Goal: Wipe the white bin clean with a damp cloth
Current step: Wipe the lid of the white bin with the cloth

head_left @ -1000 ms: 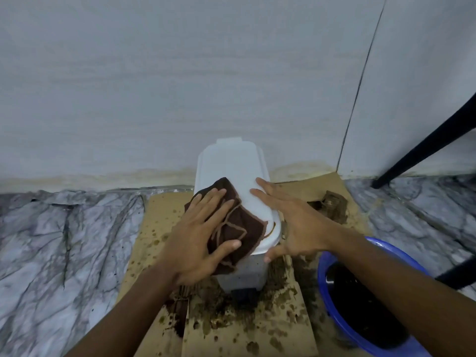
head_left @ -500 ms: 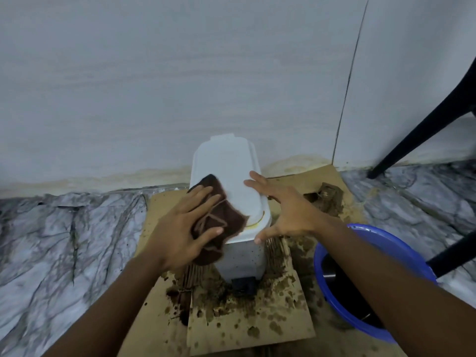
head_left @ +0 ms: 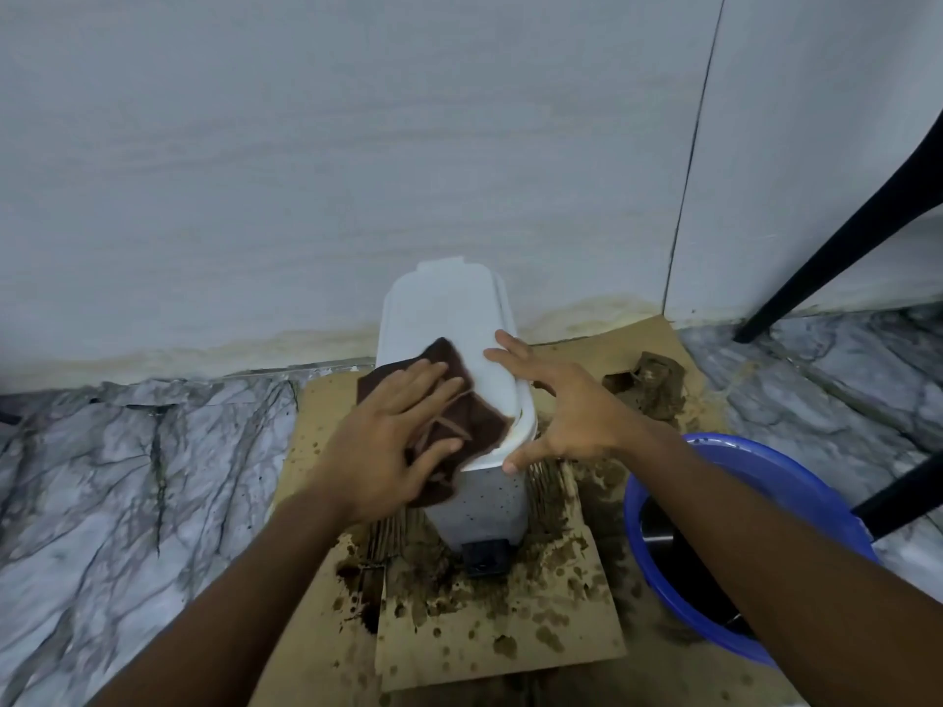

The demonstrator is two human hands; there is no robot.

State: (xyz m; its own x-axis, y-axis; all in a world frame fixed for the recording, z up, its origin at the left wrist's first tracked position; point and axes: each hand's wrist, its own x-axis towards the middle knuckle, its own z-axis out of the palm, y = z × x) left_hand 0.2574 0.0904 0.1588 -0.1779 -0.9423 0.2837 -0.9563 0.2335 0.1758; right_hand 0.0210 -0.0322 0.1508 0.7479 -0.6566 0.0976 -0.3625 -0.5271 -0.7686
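A small white pedal bin (head_left: 449, 318) stands on stained cardboard against the wall, its lid closed. A dark brown cloth (head_left: 472, 418) lies over the near left part of the lid and hangs down the bin's left side. My left hand (head_left: 393, 431) presses flat on the cloth with fingers spread. My right hand (head_left: 559, 408) rests on the lid's right edge, fingers apart, thumb under the rim at the front corner. A brown smear shows on the lid rim beside the cloth. The bin's front face has small dark specks.
Brown-spattered cardboard (head_left: 490, 630) covers the marble floor (head_left: 127, 477) under the bin. A blue basin (head_left: 724, 543) of dark water sits at the right, under my right forearm. A muddy lump (head_left: 653, 382) lies behind it. Black chair legs (head_left: 837, 247) stand at the far right.
My left hand slid the cloth left and toward me on the lid, then back up onto it. My right hand stayed on the lid's right edge.
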